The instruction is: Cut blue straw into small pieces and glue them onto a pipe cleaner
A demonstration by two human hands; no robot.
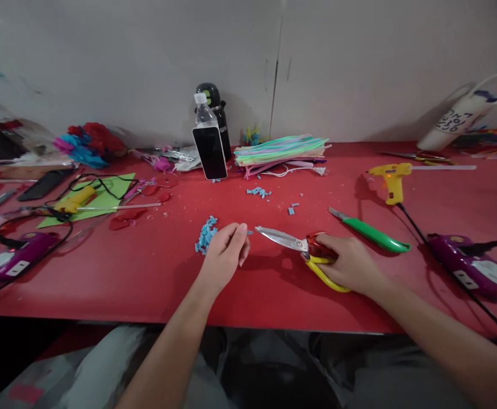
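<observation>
The left hand (225, 250) pinches a small blue strip (250, 232) between thumb and index finger, above the red table (248, 307), while the fingers of the right hand (353, 264) are wrapped through the handles of the scissors (288, 241), whose tips point at the strip, just beside it. Since so little of the strip sticks out, the blades could nick a fingertip if they close too near; a cut bit might also spring away, being small and light, and a careless sweep of the right arm could meet the utility knife (370, 232), its blade bared. Counted: one strip in the grip, one knife, two glue guns (391, 179), two purple power boxes (473, 264), two phones (211, 153), one bundle of pipe cleaners (282, 152); the pieces in the blue pile (206, 234) overlap too much to count.
</observation>
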